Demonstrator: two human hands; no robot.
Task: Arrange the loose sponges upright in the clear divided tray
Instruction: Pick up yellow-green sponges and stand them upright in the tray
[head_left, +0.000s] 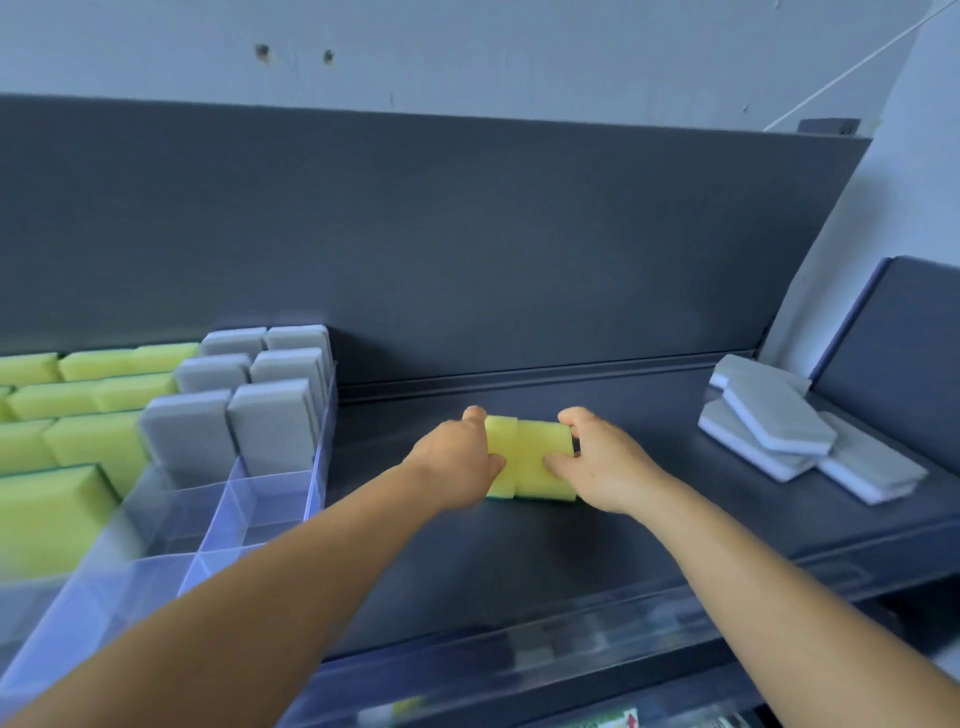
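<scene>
Yellow sponges lie on the dark shelf, grasped at either end by the left hand and right hand. Left of the grip stands the clear tray; right, loose grey sponges.

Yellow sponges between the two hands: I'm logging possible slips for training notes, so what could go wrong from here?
1. The left hand and right hand press on the yellow sponges only from the ends; the block, which seems to be several pieces, might buckle or drop one when lifted.
2. The tray's clear wall is hard to see and could catch the sponges on the way in.
3. The gray stack at the right lies skewed and may slide if bumped.
</scene>
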